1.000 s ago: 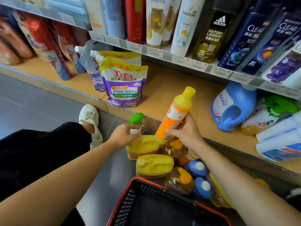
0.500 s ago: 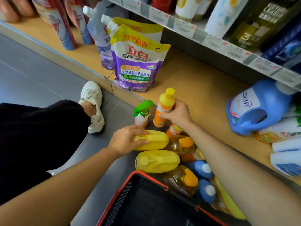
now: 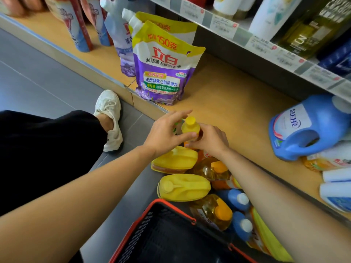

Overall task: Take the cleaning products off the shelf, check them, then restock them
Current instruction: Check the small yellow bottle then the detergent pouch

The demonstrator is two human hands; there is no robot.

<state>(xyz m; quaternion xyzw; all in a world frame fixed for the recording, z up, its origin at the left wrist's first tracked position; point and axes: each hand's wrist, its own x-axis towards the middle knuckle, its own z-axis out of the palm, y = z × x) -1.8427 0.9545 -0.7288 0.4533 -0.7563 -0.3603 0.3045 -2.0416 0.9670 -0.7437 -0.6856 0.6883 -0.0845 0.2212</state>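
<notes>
An orange bottle with a yellow cap (image 3: 190, 126) stands upright on the floor at the low shelf's front edge. My right hand (image 3: 210, 139) grips its body from the right. My left hand (image 3: 165, 133) hovers at its left with fingers straight and the thumb touching the bottle below the cap. It covers most of a green-topped spray bottle (image 3: 175, 123). Two yellow jugs (image 3: 176, 158) (image 3: 184, 186) lie on the floor just below my hands. The wooden bottom shelf (image 3: 228, 103) is bare behind the bottle.
Purple detergent pouches (image 3: 161, 73) stand on the shelf at left, a blue jug (image 3: 303, 126) leans at right. Amber bottles (image 3: 212, 209) and blue bottles (image 3: 239, 200) lie on the floor beside a red-rimmed black basket (image 3: 171, 203). My white shoe (image 3: 110, 114) rests at left.
My left hand left the yellow jug and rose beside the orange bottle's cap. My right hand has set the orange bottle lower, next to the spray bottle.
</notes>
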